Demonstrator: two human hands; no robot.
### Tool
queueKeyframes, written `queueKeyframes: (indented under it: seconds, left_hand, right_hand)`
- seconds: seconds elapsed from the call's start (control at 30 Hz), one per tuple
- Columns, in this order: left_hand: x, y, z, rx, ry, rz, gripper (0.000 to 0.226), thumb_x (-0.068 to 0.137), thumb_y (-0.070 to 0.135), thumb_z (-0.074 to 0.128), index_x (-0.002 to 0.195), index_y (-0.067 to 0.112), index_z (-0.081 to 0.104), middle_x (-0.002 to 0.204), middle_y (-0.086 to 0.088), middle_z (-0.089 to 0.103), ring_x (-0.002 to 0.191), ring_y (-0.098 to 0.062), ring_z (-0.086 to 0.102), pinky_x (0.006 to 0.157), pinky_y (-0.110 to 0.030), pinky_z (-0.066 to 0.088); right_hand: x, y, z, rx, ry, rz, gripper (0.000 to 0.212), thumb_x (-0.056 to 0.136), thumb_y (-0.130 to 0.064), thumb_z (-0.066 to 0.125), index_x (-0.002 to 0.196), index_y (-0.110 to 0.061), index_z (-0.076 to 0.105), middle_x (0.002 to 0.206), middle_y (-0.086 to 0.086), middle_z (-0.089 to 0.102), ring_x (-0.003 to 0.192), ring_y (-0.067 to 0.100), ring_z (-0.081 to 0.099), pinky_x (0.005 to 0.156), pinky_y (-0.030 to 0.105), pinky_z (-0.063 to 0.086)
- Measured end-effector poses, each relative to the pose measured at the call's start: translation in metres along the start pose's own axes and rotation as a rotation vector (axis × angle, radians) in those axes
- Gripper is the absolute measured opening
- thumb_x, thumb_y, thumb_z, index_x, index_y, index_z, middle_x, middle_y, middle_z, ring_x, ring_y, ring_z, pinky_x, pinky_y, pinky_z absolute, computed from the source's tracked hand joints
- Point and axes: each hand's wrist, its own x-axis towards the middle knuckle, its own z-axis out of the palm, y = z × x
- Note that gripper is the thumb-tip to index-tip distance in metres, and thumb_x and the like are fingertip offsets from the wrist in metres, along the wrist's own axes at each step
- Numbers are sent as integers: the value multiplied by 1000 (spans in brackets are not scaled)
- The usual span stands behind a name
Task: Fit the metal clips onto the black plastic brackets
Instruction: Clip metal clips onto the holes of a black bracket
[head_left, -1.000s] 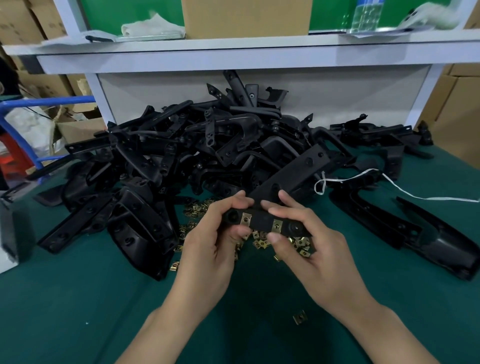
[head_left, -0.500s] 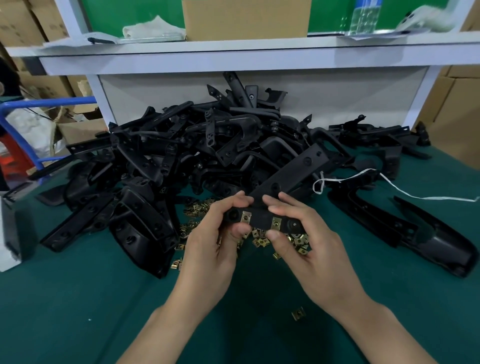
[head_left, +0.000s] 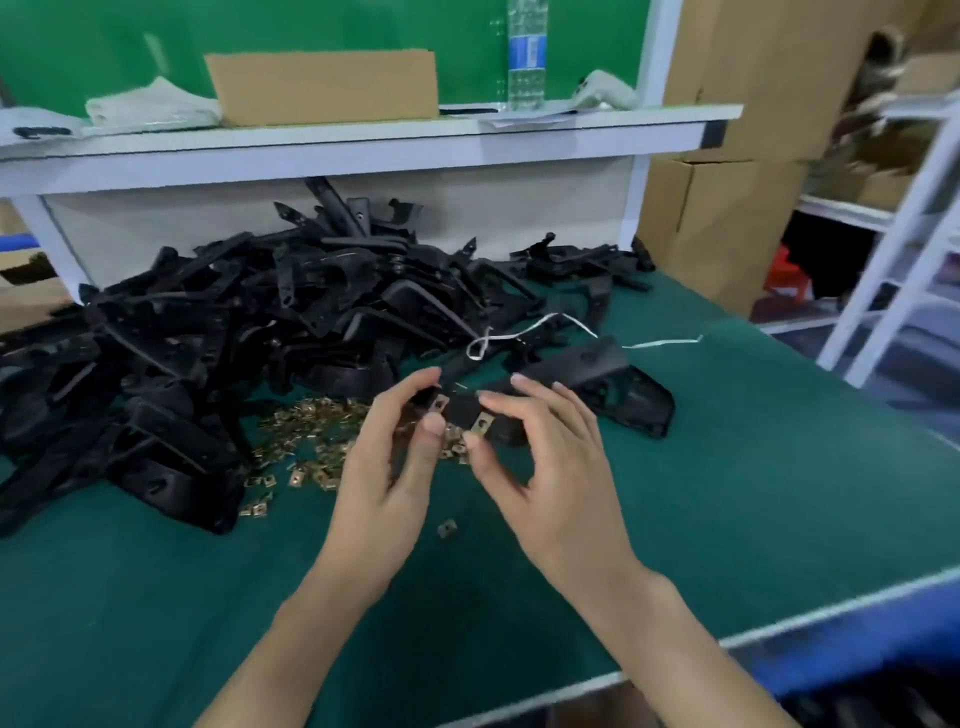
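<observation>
Green bench mat (head_left: 727, 493) under both forearms (head_left: 322, 623), which rise from the near edge. We note the left hand (head_left: 384, 467) pinching the black bracket (head_left: 460, 411) thumb-to-forefinger at one end — right hand (head_left: 550, 467) clamped likewise on the other. Two metal clips (head_left: 482, 423) sit on the bracket between the fingertips; loose clips (head_left: 311, 436) lie below the left fingers.

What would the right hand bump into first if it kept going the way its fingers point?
The black bracket it is pinching along with the left hand. Past that, the right hand would probably reach the bracket pile; depth is unclear.
</observation>
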Motion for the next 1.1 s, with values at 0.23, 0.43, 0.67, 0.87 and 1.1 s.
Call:
queueKeyframes:
  seconds: [0.23, 0.43, 0.67, 0.87, 1.1]
  left_hand:
    - [-20, 84, 119, -297, -303, -39, 24, 101, 25, 50, 122, 32, 60, 81, 3, 58, 73, -5, 50, 68, -12, 41]
    - [-66, 136, 259, -504, -754, -89, 39, 98, -6, 48, 117, 27, 58, 109, -4, 63, 97, -17, 54, 94, -29, 43]
    - [-125, 135, 354, -278, -1127, -154, 49, 102, 16, 49, 148, 29, 36, 147, -5, 48, 103, 0, 59, 74, -5, 45]
    - [-99, 127, 330, -346, -971, -78, 40, 102, 6, 48, 129, 35, 46, 140, -1, 48, 96, -3, 62, 81, -19, 52]
    - [-42, 79, 219, -114, -641, 21, 49, 97, -7, 46, 123, 34, 53, 131, 5, 56, 103, -1, 60, 80, -6, 44]
  right_hand:
    - [-52, 10, -142, -143, 92, 294, 29, 89, -40, 57, 105, -16, 60, 90, -34, 48, 97, -1, 55, 100, 51, 49]
    - [-144, 37, -259, -517, 170, 473, 27, 89, -18, 70, 114, -15, 61, 108, -2, 70, 106, 4, 51, 103, 58, 44]
    - [-223, 51, -321, -602, 201, 755, 43, 93, -23, 61, 134, -14, 52, 132, 3, 58, 121, 27, 52, 106, 50, 41]
    - [-201, 60, -283, -500, 143, 661, 35, 95, -15, 58, 130, -15, 54, 127, 0, 58, 113, 22, 52, 102, 37, 39]
    - [-131, 48, -172, -271, -51, 508, 42, 93, -17, 56, 135, -17, 52, 133, 2, 56, 116, 26, 53, 103, 38, 41]
